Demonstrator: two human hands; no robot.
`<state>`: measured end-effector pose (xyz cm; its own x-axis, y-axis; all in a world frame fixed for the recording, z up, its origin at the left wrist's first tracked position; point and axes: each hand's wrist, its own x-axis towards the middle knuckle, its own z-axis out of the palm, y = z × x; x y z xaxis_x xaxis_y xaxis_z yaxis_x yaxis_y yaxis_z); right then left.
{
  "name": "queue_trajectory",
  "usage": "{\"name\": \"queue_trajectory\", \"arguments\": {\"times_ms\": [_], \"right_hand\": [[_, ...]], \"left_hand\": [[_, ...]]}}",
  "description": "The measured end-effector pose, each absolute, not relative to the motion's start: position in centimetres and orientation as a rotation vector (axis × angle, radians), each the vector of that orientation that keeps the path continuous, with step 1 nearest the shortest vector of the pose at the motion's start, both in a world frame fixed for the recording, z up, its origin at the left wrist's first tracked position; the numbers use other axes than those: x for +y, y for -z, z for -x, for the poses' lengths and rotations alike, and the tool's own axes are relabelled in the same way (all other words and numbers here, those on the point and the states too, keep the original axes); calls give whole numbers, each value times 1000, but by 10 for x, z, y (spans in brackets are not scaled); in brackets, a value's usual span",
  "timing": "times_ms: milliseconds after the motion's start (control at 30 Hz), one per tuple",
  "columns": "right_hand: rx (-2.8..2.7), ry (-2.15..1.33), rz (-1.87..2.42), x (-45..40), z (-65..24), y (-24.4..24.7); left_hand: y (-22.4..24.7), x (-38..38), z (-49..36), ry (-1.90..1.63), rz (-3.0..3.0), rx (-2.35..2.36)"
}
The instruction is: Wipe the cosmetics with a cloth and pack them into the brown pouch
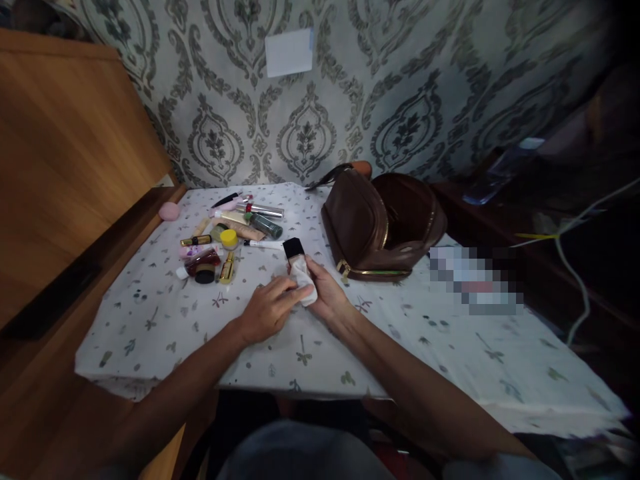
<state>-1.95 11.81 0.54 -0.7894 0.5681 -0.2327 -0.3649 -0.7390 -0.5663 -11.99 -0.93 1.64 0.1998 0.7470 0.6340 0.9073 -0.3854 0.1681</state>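
Observation:
Near the middle of the table, my right hand (326, 291) is wrapped round a small bottle with a square black cap (293, 249). A white cloth or tissue (303, 283) covers most of the bottle's body. My left hand (267, 308) presses the white cloth against the bottle from the left, its fingers together. Just left of the black cap lies a thin white brush or tube (265, 245). Cosmetics are grouped farther left, among them a yellow-lidded jar (229, 239), a gold bottle (227, 268) and a green bottle (266, 225).
An open brown bag (357, 223) stands right of my hands on the patterned white tablecloth (300, 353). A pink sponge (169, 211) lies at the back left beside a wooden panel (75, 147). A blurred-out item (475, 280) lies on the right; behind it is a clear bottle (503, 171).

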Motion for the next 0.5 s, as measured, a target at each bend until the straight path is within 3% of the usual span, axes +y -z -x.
{"name": "queue_trajectory", "arguments": {"times_ms": [233, 500], "right_hand": [[-601, -2530, 559, 110, 18, -13], [-787, -2519, 502, 98, 17, -14]], "left_hand": [[-15, -8, 125, 1034, 2092, -1702], [-22, -5, 140, 1364, 1708, -1922]]}}
